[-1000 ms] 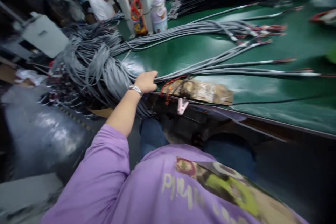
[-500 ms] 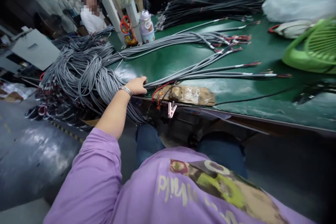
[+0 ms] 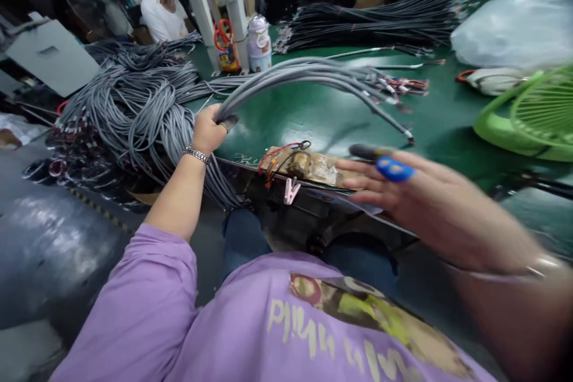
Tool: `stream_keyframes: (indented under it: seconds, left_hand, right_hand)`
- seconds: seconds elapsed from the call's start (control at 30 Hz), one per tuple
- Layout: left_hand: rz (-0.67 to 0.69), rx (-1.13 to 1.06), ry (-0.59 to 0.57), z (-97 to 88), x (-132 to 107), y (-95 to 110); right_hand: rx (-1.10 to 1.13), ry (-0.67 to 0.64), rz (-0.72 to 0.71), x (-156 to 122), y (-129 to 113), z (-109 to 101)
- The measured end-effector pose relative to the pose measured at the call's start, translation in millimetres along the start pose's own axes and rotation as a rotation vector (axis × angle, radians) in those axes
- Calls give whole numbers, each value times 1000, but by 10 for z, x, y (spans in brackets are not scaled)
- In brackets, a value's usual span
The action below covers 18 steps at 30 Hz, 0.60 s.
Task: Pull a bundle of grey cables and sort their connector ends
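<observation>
My left hand (image 3: 208,130), a metal watch on its wrist, is closed around a bundle of grey cables (image 3: 313,73) and holds it up off the green table (image 3: 313,113), so the bundle arches to the right with its stripped coloured ends drooping. A large heap of grey cables (image 3: 134,107) hangs over the table's left end. My right hand (image 3: 416,197) is blurred, in mid-air over the table's near edge, fingers stretched out towards the left, with blue and dark finger covers on two fingertips. It holds nothing.
A taped brown block with red wires (image 3: 304,164) and a pink clip (image 3: 290,190) sit at the near edge. Scissors (image 3: 222,36) and a bottle (image 3: 258,42) stand by a white post. A green fan (image 3: 532,113), a white bag (image 3: 514,27) and dark cable bundles (image 3: 380,18) lie behind. Another person (image 3: 162,3) sits far left.
My left hand has lifted the grey cable bundle off the table into an arch. My right hand has come into view from the right, fingers extended.
</observation>
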State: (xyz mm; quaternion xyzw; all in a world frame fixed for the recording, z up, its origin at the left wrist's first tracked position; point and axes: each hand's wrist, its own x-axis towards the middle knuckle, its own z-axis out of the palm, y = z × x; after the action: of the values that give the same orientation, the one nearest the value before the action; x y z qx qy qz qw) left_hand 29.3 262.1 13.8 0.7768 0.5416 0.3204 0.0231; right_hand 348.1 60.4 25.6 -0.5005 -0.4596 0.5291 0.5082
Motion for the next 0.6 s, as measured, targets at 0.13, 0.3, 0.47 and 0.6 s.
stream_keyframes:
  seconds: [0.13, 0.3, 0.47, 0.6]
  left_hand:
    - [-5, -18, 71, -32, -285, -77]
    - [53, 47, -36, -33, -604, -58]
    - [185, 100, -106, -17, -814, -106]
    - [210, 117, -91, 19, -1039, -213]
  right_hand:
    - [207, -213, 132, 632, 188, 609]
    - [201, -100, -112, 944, 169, 1069]
    - [325, 10, -162, 645, 177, 958]
    - [468, 212, -125, 216, 162, 791]
